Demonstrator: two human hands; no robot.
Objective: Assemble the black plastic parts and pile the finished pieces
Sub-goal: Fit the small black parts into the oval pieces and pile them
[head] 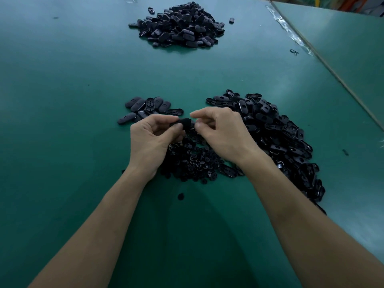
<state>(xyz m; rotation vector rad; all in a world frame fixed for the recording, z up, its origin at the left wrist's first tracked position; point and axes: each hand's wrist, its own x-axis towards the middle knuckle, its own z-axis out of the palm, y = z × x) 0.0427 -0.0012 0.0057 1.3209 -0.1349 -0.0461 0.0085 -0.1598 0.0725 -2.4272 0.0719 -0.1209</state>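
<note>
In hand: one black part (182, 122) is pinched by the left hand (153, 135) and right hand (221, 132) above the worktop (62, 80).
Done: the far pile (178, 26) is judged finished.
Left: the near-right heap (274, 140) is judged unassembled.

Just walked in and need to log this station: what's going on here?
A person is assembling by hand. The left hand and right hand pinch one black piece between them above a heap of small round parts. Oval shells lie piled to the right, a few ovals to the left, a bigger pile farther back on the green table.
</note>
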